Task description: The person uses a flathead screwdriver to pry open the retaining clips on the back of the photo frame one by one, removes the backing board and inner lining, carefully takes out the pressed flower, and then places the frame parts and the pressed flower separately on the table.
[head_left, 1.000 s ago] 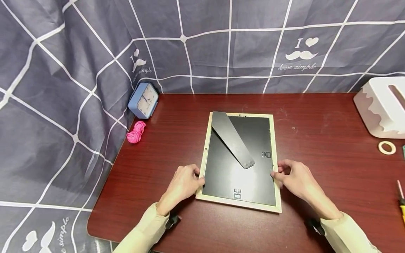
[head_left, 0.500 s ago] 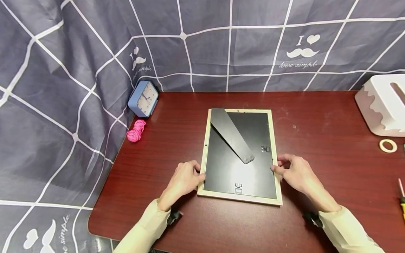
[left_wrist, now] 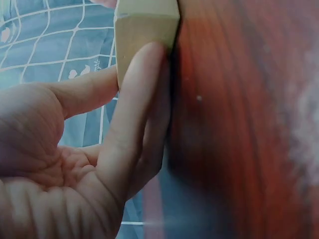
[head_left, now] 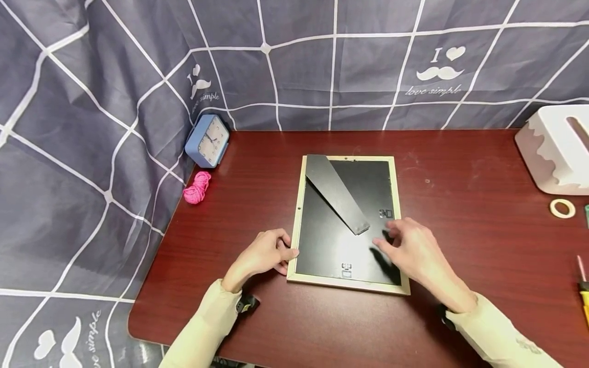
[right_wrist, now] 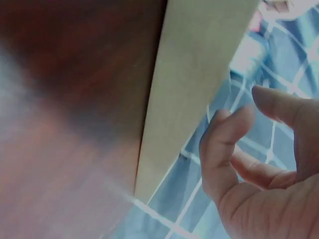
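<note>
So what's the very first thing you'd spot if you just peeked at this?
A picture frame lies face down in the middle of the dark red table, its black back and slanted stand showing. The left hand touches the frame's left edge, and the right hand hovers over its lower right part. A blue clock and a pink bundle of string sit by the checked grey cloth on the left.

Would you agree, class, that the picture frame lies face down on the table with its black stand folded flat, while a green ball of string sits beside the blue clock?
Not quite. The ball of string is pink, not green; the head view shows this. The rest stands: the picture frame lies face down on the table, its black stand folded flat, and the string sits beside the blue clock.
</note>
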### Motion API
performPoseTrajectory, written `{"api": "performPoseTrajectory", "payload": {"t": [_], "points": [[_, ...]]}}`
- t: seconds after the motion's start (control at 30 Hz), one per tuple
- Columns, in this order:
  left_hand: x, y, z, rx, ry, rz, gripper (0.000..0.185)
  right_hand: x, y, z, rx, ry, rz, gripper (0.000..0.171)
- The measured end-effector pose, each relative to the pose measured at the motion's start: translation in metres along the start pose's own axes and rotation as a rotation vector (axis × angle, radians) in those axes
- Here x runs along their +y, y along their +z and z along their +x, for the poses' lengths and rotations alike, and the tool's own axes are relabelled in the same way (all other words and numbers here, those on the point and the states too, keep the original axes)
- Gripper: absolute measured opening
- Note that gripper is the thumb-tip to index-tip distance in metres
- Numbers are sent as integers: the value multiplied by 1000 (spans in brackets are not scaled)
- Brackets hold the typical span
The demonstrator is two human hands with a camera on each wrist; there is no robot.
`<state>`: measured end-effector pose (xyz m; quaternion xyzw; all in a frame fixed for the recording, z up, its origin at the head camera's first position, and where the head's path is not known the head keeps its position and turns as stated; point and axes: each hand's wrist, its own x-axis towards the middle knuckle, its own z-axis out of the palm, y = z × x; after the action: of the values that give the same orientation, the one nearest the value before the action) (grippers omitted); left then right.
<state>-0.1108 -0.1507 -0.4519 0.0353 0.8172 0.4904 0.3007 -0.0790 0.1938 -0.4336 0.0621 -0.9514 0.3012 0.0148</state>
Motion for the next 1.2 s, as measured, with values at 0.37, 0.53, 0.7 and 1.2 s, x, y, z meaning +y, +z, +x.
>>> {"api": "performPoseTrajectory", "payload": {"t": [0.37,0.53,0.7,1.2], "points": [[-4,-5,2,-40,-23,-64,22,-9,35,37,-36,-109,-145,42],[-4,-5,2,-44,-20,-69,22,-19,32,46,-107,12,-131,39],[-6,-5,3,-48,-17,-77,22,-26,26,49,-141,81,-138,39],[-7,-6,4,-56,-40,-98,23,-18,10,35,-110,44,-148,36]]}}
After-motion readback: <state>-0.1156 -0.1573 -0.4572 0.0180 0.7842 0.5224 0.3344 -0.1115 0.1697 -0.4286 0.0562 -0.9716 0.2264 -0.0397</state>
